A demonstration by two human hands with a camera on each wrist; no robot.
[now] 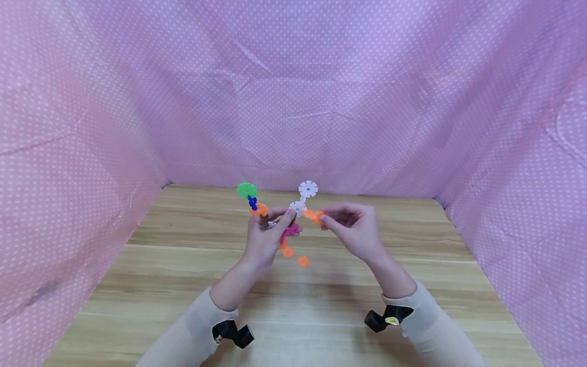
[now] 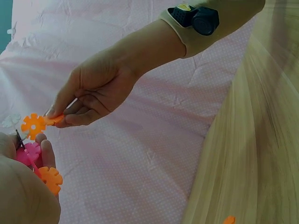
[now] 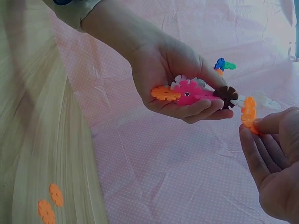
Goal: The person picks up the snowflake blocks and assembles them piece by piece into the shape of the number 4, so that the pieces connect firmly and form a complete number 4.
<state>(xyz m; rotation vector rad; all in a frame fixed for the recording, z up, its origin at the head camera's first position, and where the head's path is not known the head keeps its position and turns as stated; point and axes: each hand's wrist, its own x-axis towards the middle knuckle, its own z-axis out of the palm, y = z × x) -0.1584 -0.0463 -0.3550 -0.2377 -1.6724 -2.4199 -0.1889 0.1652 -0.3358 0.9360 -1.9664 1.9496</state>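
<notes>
My left hand (image 1: 263, 242) grips a joined chain of notched plastic discs above the table. Its fingers curl round pink discs (image 3: 188, 92) and a dark brown disc (image 3: 226, 96), with the thumb on top. From that hand a branch with a blue disc (image 1: 252, 203) and a green disc (image 1: 246, 190) sticks out to the far left. White discs (image 1: 308, 189) point away from me. Between thumb and fingertips, my right hand (image 1: 357, 232) pinches an orange disc (image 1: 316, 217) at the chain's right end. Another orange disc (image 2: 33, 126) links it to the white part.
Two loose orange discs (image 1: 303, 261) (image 3: 46, 212) lie on the wood-grain table (image 1: 293, 326) below the hands. Pink dotted cloth (image 1: 293, 102) encloses the table at the back and both sides. A small black camera (image 1: 234, 334) is strapped to each sleeved wrist.
</notes>
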